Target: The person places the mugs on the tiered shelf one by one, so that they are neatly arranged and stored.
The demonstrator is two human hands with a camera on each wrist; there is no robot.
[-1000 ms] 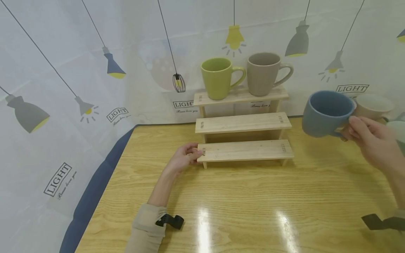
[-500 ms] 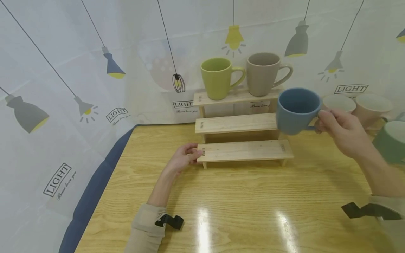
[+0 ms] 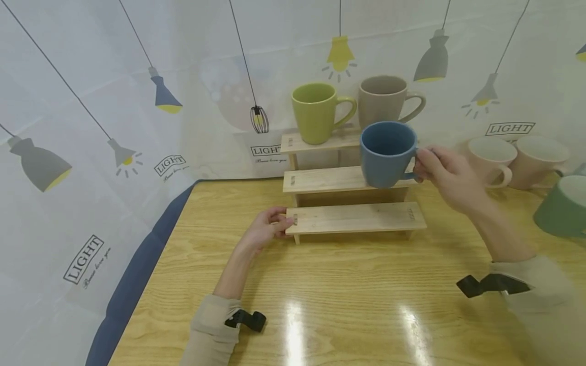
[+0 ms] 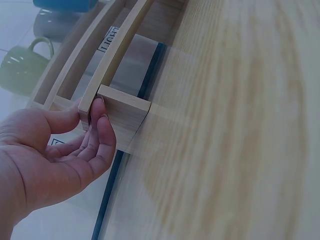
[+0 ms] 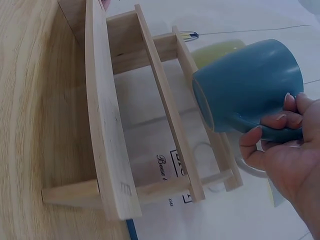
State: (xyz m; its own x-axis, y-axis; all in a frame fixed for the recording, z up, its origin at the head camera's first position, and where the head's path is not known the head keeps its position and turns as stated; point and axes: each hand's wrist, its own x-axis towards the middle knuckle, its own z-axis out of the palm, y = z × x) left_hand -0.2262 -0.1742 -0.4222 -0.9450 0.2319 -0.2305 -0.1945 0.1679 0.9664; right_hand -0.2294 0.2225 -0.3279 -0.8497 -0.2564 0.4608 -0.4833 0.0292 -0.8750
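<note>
My right hand grips a blue mug by its handle. The mug hangs upright over the right part of the middle step of a three-step wooden rack; in the right wrist view a gap of air shows under its base. My left hand pinches the left end of the lowest step, thumb on top and fingers beneath, as the left wrist view shows. On the top step stand a lime green mug and, to its right, a taupe mug, partly hidden behind the blue one.
Right of the rack, two pale pinkish mugs stand side by side on the wooden table. A sage green mug is nearer, at the right edge. A cloth printed with lamps hangs behind the table.
My right hand has carried the blue mug leftward from beside the rack to over the middle step. The left hand stays where it was.
</note>
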